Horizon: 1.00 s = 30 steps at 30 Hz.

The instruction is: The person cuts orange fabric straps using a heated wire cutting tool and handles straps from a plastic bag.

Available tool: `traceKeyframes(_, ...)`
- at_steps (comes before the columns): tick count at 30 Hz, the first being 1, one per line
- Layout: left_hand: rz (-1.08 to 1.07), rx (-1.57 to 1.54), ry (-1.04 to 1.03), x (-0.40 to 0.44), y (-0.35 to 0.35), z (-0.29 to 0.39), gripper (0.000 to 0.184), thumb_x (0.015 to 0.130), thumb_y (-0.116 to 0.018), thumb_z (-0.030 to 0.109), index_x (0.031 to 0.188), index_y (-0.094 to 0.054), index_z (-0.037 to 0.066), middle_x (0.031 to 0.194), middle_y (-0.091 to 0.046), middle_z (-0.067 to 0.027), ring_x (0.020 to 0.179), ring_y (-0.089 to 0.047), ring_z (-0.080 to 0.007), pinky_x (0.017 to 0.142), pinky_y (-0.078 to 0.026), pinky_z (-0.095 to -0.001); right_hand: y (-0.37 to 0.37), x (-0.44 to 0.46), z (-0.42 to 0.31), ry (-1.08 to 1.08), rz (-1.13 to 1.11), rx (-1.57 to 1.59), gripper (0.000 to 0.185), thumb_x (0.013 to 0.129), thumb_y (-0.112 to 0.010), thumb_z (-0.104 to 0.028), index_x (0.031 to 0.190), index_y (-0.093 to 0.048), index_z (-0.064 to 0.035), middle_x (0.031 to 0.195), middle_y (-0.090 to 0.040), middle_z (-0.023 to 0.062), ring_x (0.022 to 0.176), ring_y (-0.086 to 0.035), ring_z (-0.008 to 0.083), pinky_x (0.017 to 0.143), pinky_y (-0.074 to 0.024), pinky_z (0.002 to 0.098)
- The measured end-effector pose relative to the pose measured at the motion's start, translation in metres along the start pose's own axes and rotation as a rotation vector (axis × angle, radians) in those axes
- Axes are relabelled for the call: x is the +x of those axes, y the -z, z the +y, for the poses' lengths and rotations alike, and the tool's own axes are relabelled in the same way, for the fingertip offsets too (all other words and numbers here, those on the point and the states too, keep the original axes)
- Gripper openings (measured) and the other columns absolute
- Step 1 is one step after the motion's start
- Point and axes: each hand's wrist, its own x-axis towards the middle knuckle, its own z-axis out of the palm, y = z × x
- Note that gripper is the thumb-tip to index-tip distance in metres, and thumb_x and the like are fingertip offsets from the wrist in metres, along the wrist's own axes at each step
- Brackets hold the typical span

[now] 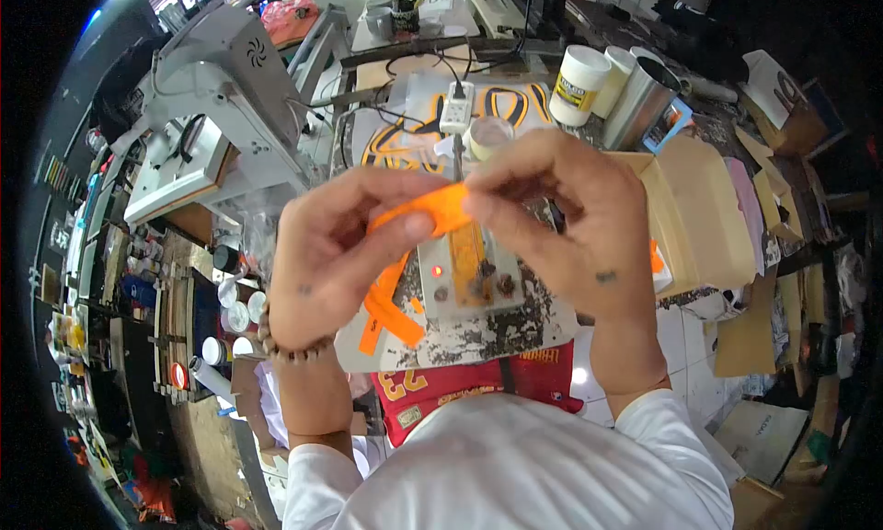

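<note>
An orange strip (443, 208) is stretched between both hands above a small machine. My left hand (336, 245) pinches it between thumb and fingers, and its loose part hangs down beside the machine. At the strip's right end, the thumb and fingertips of my right hand (561, 217) are pressed together on it. Below the hands is the pale machine (510, 295) with a lit red light and a brownish, stained middle. Further orange pieces (395, 318) lie on the worn board (543, 332) to the machine's left.
A white power strip (457, 107) with cables and a small round tub (490, 136) stand behind the hands. White jars (579, 84) and a metal cylinder (641, 102) are at the back right. An open cardboard box (704, 217) sits right, a large grey machine (221, 79) left.
</note>
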Motion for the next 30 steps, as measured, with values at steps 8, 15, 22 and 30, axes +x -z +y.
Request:
traceKeyframes(8, 0.026, -0.096, 0.138, 0.04, 0.001, -0.04, 0.022, 0.087, -0.069, 0.001, 0.107, -0.063, -0.005, 0.095, -0.07, -0.0092, 0.086, -0.066, -0.0104, 0.078, -0.051, -0.0219, 0.0, 0.006, 0.064, -0.322, 0.061, 0.255, 0.008, 0.087, -0.066, 0.0, 0.092, -0.062, -0.0033, 0.085, -0.063, -0.0006, 0.076, -0.057, 0.0031, 0.069, -0.0484, 0.02)
traceKeyframes(15, 0.098, -0.075, 0.168, 0.045, 0.001, -0.054, 0.018, 0.085, -0.072, 0.002, 0.1, -0.066, -0.005, 0.09, -0.07, -0.0072, 0.082, -0.065, -0.0099, 0.075, -0.05, -0.022, -0.007, 0.004, 0.084, -0.374, 0.064, 0.404, 0.007, 0.088, -0.063, 0.001, 0.095, -0.063, -0.0004, 0.084, -0.063, 0.0021, 0.075, -0.057, 0.0051, 0.068, -0.0489, 0.0208)
traceKeyframes(22, 0.088, -0.082, 0.173, 0.046, 0.003, -0.061, 0.018, 0.087, -0.07, 0.001, 0.102, -0.065, -0.006, 0.093, -0.07, -0.0078, 0.084, -0.065, -0.0087, 0.075, -0.051, -0.0209, -0.008, 0.001, 0.09, -0.445, 0.073, 0.477, 0.011, 0.088, -0.066, -0.005, 0.097, -0.065, 0.0013, 0.088, -0.065, 0.0023, 0.081, -0.061, 0.0061, 0.074, -0.0508, 0.0221)
traceKeyframes(30, 0.125, -0.105, 0.212, 0.042, 0.0, -0.068, 0.018, 0.086, -0.071, 0.004, 0.101, -0.066, -0.005, 0.089, -0.069, -0.0068, 0.079, -0.064, -0.0092, 0.073, -0.05, -0.0214, -0.008, -0.003, 0.092, -0.458, 0.066, 0.463, 0.011, 0.088, -0.066, -0.006, 0.097, -0.066, 0.0016, 0.086, -0.066, 0.0025, 0.078, -0.062, 0.0061, 0.071, -0.0511, 0.0218)
